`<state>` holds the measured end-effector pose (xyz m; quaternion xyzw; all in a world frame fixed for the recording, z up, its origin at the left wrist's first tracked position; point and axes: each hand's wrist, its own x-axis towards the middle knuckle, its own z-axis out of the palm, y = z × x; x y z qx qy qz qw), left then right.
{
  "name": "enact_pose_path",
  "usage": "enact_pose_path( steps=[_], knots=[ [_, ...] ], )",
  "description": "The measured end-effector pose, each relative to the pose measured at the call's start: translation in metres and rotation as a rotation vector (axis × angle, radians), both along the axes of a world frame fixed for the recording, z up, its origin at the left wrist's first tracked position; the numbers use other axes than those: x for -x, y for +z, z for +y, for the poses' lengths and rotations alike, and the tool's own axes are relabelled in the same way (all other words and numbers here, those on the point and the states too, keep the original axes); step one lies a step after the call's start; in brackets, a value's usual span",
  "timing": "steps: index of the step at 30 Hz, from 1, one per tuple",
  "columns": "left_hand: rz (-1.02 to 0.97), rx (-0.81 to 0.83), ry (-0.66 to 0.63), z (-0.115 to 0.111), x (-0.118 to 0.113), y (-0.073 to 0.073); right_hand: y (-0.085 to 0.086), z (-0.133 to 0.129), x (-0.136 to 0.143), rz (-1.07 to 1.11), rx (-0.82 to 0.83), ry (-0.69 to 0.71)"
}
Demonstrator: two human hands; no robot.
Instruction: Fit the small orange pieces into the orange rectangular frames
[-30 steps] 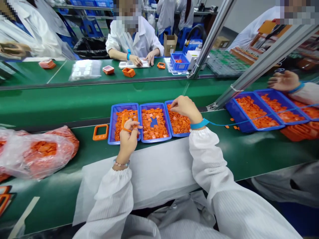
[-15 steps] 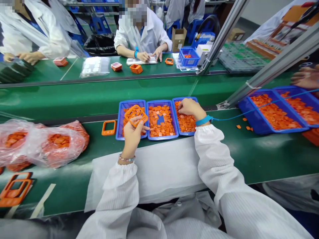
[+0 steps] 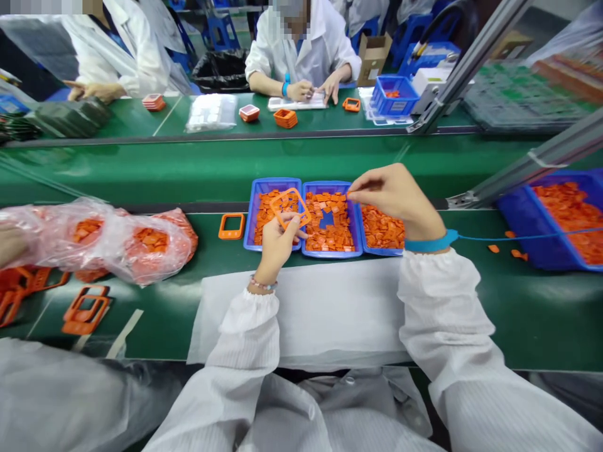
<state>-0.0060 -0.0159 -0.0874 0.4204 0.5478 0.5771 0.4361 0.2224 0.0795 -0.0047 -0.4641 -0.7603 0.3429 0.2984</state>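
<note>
My left hand [image 3: 277,242] is closed on the lower edge of an orange plastic frame [image 3: 301,216], held tilted above the left blue bin [image 3: 249,232]. My right hand [image 3: 396,194], with a blue wrist strap [image 3: 431,243], is raised over the gap between the middle bin [image 3: 332,253] and the right bin [image 3: 384,251]. Its thumb and fingers pinch a small orange piece [image 3: 349,196], mostly hidden by the fingertips. Small orange parts lie in all three bins, and blue floor shows in the middle one. Another orange frame [image 3: 231,235] lies flat left of the bins.
White paper [image 3: 339,314] covers the bench before me. Plastic bags of orange parts [image 3: 155,242] and loose frames [image 3: 87,311] lie left, with another person's hand [image 3: 12,243] nearby. A metal post [image 3: 499,169] and another blue bin [image 3: 527,216] stand right. A co-worker [image 3: 304,56] sits opposite.
My right hand has come up out of the right bin and moved toward the middle bin, pinching a small piece. My left hand still holds the frame. The view has swung left.
</note>
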Motion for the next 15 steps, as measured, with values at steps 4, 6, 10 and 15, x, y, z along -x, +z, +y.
enact_pose_path(
  steps=[4,6,10,15],
  knots=[
    [0.026,-0.004,-0.028,-0.001,0.0,-0.002,-0.011,-0.025,0.051,0.119,0.025,0.286],
    [0.021,-0.008,-0.035,-0.001,0.0,-0.003,-0.022,-0.029,0.067,0.112,-0.003,0.33],
    [0.017,-0.019,-0.033,-0.001,0.001,-0.003,-0.036,-0.028,0.075,0.075,-0.056,0.252],
    [0.069,-0.007,-0.02,-0.002,0.001,-0.004,-0.035,-0.026,0.071,-0.053,-0.077,0.265]
  ],
)
